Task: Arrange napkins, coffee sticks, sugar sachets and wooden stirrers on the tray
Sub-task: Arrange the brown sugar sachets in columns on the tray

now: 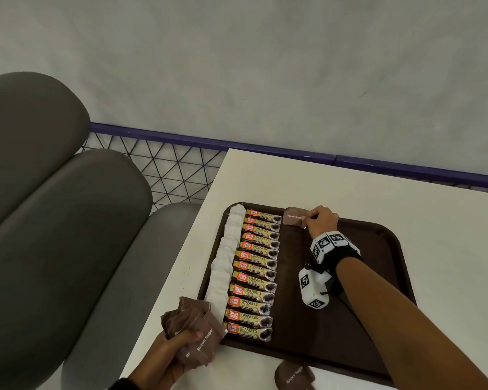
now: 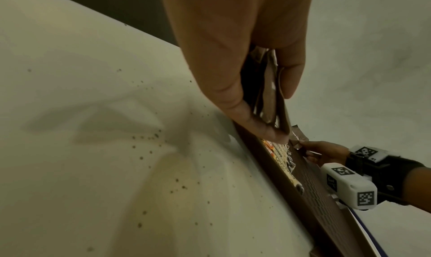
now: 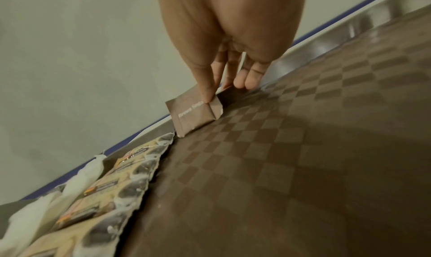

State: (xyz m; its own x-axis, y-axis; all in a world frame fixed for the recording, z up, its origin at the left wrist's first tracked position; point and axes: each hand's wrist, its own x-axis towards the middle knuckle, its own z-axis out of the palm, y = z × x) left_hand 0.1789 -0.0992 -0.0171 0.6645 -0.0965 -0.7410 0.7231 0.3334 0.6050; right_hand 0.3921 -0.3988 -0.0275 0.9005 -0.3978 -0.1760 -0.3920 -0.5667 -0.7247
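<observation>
Right hand (image 1: 321,220) grip pinching flat brown paper sugar sachet (image 1: 295,218) at checker-textured tray's (image 1: 378,249) far rim, long axis along rim, left hand (image 1: 178,347) clutching crumpled sachet bundle (image 1: 192,327) beside tray's near-left corner

1. A white worktop (image 1: 350,187) stands against a pale grey wall (image 1: 265,66).
2. A purple rail (image 1: 181,139) tops a black wire lattice (image 1: 166,170).
3. A grey cushioned seat (image 1: 54,206) stands beside the worktop.

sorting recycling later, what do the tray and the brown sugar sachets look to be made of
Tray: likely moulded plastic, dark brown, with a woven checker texture and slight sheen. Brown sugar sachet pinched by the right hand: looks like matte paper, sharply creased at its folded end; any inner lining cannot be seen.
</observation>
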